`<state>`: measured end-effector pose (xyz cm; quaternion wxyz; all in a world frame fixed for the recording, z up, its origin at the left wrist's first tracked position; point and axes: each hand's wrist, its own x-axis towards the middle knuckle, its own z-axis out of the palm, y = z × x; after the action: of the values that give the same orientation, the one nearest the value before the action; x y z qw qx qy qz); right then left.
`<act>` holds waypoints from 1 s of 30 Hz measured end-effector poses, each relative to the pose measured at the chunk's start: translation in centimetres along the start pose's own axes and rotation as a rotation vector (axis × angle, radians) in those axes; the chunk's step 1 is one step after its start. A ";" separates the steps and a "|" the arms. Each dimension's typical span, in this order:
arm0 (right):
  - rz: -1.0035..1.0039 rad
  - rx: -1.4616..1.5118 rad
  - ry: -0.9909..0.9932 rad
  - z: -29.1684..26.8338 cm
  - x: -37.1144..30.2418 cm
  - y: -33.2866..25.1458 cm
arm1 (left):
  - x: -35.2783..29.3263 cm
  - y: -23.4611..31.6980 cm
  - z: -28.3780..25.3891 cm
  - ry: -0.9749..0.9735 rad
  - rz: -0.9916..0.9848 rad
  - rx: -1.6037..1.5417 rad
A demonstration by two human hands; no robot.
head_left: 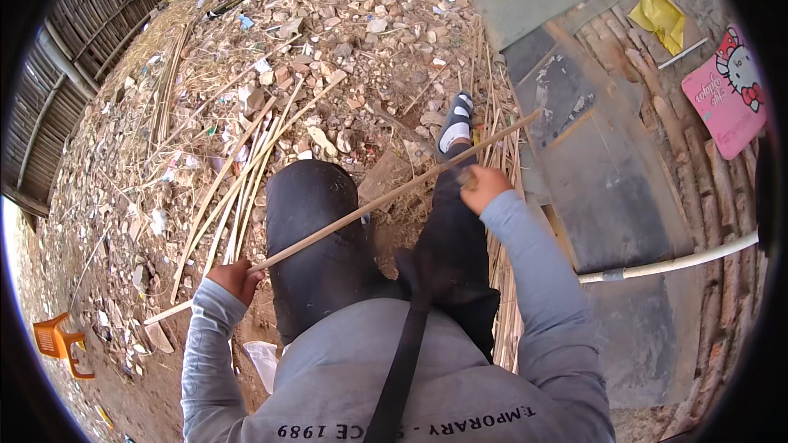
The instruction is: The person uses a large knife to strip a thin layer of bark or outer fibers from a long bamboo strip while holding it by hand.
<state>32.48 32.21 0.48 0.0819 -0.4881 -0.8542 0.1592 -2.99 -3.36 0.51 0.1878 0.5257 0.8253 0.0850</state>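
left grip clamps a wooden strip, its long axis slanting forward-right; right grip, blurred, i cannot tell.

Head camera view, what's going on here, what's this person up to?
Someone who seems to be sitting has a long bamboo strip slanting over their dark trousers. Their left hand grips it toward its lower end. Their right hand is curled close to the upper part, with something too blurred to name. More bamboo strips lie on the rubble-strewn ground ahead and to the left.
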 end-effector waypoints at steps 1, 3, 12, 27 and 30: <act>-0.044 -0.052 -0.034 -0.3 -0.8 -1.4 | -0.2 -0.1 0.1 0.014 0.006 0.015; -0.087 -0.036 -0.001 -0.6 -1.2 -1.1 | 0.1 0.4 0.3 0.049 0.006 0.021; -0.017 0.023 -0.012 -0.4 -0.1 -1.5 | 0.4 -0.7 0.9 -0.026 0.012 -0.022; -0.091 0.005 -0.131 0.7 1.1 -3.5 | 0.8 -0.4 1.4 -0.011 0.032 -0.092; -0.062 -0.017 -0.096 0.5 0.3 -5.8 | 0.5 -0.8 1.8 -0.045 -0.010 -0.045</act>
<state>27.50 29.64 2.09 0.0419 -0.4538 -0.8732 0.1726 -3.12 -3.30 -1.48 0.2186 0.5191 0.8212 0.0909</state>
